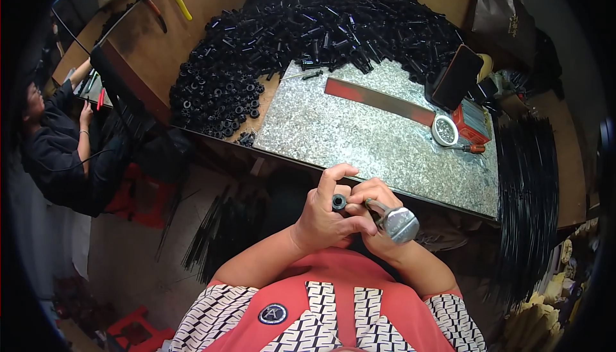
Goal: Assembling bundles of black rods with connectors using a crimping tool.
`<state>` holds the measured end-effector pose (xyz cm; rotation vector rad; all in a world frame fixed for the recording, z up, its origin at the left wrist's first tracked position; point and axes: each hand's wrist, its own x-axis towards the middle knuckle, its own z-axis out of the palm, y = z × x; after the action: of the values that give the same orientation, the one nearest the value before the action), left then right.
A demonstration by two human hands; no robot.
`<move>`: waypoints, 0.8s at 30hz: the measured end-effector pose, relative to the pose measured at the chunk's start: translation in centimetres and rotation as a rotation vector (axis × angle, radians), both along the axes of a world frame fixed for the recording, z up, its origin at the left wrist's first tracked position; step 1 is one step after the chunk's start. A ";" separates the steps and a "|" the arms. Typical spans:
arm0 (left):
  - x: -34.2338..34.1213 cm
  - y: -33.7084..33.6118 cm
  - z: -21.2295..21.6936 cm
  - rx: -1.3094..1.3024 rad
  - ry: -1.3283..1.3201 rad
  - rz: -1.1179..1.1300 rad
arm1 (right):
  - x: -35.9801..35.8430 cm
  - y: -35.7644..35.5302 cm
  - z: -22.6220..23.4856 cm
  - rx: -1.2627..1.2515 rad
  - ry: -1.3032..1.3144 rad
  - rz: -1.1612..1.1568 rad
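In front of my chest, my left hand (328,214) is curled round a small black tube (339,202), whose open round end faces up. The left forefinger is raised and bent above it. Close against it, my right hand (378,201) grips a metal tool (401,225) with a rounded silver head, a line across that head and a curved metal piece beside it. The tool's exact kind is unclear, and its lower part is hidden by the hand. Right-hand fingertips are at the tube's side; whether they touch it is hard to tell.
A heap of black tubular parts (321,25) rises behind the speckled board (333,127). On the board lie a flat metal bar (378,102), a white bowl (444,130) and a screwdriver (471,148). Long black rods (527,198) hang at right. A co-worker (58,140) sits left.
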<state>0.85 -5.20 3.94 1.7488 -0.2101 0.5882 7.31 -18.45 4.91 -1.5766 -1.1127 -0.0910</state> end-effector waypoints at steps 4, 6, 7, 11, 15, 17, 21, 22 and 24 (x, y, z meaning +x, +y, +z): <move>0.4 0.3 -0.7 0.003 -0.061 0.033 | 0.6 -0.2 -0.7 -0.054 0.108 0.059; 0.4 0.2 -1.6 -0.163 -0.033 -0.023 | 0.1 -0.2 1.6 -0.262 0.584 0.066; 0.3 0.7 -1.4 -0.124 -0.009 -0.014 | 0.4 -0.3 2.1 -0.335 0.636 0.065; 0.3 2.0 -1.8 -0.216 0.028 0.060 | 1.8 -2.4 2.3 -0.439 0.589 0.084; 0.5 3.5 -1.9 -0.313 0.032 0.093 | 2.3 -5.1 2.1 -0.449 0.092 0.003; 0.6 4.1 -2.1 -0.330 0.020 0.087 | 1.7 -6.1 3.0 -0.627 -0.225 -0.079; 0.7 3.8 -1.8 -0.166 0.034 0.059 | 0.7 -6.4 4.2 -0.742 -0.387 -0.075; 0.7 3.4 -1.8 -0.113 0.015 0.057 | 0.5 -6.3 4.2 -0.743 -0.385 -0.075; 0.8 3.5 -1.6 -0.138 0.060 0.031 | 0.5 -6.3 4.3 -0.775 -0.436 -0.111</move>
<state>1.68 -1.66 2.36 1.6361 -0.0987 0.5586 7.76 -24.79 9.22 -2.3880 -1.5020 -0.0844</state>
